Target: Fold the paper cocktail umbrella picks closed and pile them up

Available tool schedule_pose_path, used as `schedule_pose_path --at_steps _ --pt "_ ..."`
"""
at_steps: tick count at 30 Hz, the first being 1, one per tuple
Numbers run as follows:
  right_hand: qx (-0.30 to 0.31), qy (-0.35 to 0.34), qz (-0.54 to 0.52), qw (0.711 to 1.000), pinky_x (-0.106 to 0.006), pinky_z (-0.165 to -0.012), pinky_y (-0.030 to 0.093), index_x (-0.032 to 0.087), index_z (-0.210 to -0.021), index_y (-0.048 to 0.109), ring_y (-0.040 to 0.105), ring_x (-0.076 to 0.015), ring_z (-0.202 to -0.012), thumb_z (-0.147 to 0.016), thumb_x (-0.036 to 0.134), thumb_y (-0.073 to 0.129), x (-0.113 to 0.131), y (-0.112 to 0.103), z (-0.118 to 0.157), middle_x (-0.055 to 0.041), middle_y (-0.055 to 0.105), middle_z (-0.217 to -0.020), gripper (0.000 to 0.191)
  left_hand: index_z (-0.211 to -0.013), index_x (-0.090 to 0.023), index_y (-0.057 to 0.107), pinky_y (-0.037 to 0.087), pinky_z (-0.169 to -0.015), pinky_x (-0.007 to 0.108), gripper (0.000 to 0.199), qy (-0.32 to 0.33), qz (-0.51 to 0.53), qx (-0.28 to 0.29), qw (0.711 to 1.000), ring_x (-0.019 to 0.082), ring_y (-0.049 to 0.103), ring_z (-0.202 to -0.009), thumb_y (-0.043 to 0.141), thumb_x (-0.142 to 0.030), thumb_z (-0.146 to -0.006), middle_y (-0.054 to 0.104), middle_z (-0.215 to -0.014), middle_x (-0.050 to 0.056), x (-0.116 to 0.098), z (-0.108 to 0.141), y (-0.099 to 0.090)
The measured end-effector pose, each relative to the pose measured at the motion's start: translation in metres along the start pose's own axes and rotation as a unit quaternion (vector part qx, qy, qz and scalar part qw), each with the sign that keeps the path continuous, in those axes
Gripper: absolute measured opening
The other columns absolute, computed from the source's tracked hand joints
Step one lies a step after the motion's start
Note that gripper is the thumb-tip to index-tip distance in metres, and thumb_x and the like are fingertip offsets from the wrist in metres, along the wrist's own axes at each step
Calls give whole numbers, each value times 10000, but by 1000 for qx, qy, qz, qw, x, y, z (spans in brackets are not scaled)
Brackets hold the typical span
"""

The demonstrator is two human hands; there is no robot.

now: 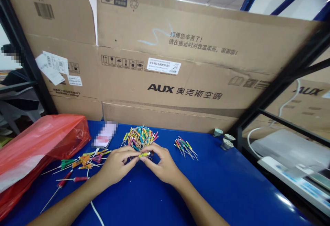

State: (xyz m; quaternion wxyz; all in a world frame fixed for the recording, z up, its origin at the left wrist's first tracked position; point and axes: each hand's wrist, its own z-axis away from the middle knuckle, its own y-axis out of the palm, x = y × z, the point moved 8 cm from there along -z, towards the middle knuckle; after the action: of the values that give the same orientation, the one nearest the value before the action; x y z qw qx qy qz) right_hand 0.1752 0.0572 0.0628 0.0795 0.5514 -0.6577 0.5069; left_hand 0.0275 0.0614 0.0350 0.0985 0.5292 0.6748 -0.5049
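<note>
A small yellow paper cocktail umbrella [144, 154], folded and with a white tip, is pinched between my two hands. My left hand [121, 162] grips one end with thumb and finger, while the fingertips of my right hand [158, 162] close around the white-tipped end. Just behind them lies a big pile of folded cocktail umbrellas [141, 137] in many colours. To the right is a smaller bunch of folded umbrellas [184, 146]. Left of my left hand are loose umbrellas [85, 160], partly opened, in orange, green and purple, with red ones [79, 179] nearer me.
A red plastic bag [69, 133] covers the table's left side. Behind the loose umbrellas lies a phone [105, 135] with a white cable [96, 214]. Small pale pieces [227, 142] sit at the back right. Cardboard [167, 112] walls off the blue table's [219, 181] back; a power strip [294, 178] is at right.
</note>
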Motion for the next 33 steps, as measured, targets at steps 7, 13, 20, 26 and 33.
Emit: schedule_pose_path --at_steps 7,13,20,26,33 --pt "26 6 -4 1000 -316 -816 506 241 -1001 697 659 -196 -908 -905 269 620 -3 5 0 -55 710 -980 127 -1108 -281 749 530 -787 313 250 23 -26 9 999 208 686 -852 634 -352 -898 741 -1042 59 1 3 3" --pt "31 21 -21 999 -290 -777 506 218 -955 681 652 -181 -859 -898 275 624 -5 8 2 -46 709 -948 100 -1078 -283 756 522 -794 305 234 73 -74 35 994 195 700 -837 563 -313 -950 746 -995 61 -1 5 6" --pt "39 17 -8 999 -273 -736 485 204 -885 652 609 -157 -781 -876 217 611 -3 6 1 -28 685 -874 43 -1034 -270 759 521 -753 288 221 118 -155 32 980 170 694 -778 553 -300 -960 746 -949 48 -7 5 6" --pt "38 10 -5 999 -269 -728 478 195 -873 638 590 -154 -760 -860 187 603 -3 5 1 -27 667 -847 39 -993 -251 745 509 -693 260 161 191 -181 -30 964 140 682 -734 594 -255 -940 738 -896 11 -17 9 -1" --pt "46 24 -21 998 -274 -750 487 202 -927 666 635 -163 -795 -899 250 607 -6 10 2 -38 702 -891 80 -989 -253 736 505 -675 252 138 198 -186 -31 962 125 682 -719 610 -246 -934 732 -885 -8 -19 9 -3"
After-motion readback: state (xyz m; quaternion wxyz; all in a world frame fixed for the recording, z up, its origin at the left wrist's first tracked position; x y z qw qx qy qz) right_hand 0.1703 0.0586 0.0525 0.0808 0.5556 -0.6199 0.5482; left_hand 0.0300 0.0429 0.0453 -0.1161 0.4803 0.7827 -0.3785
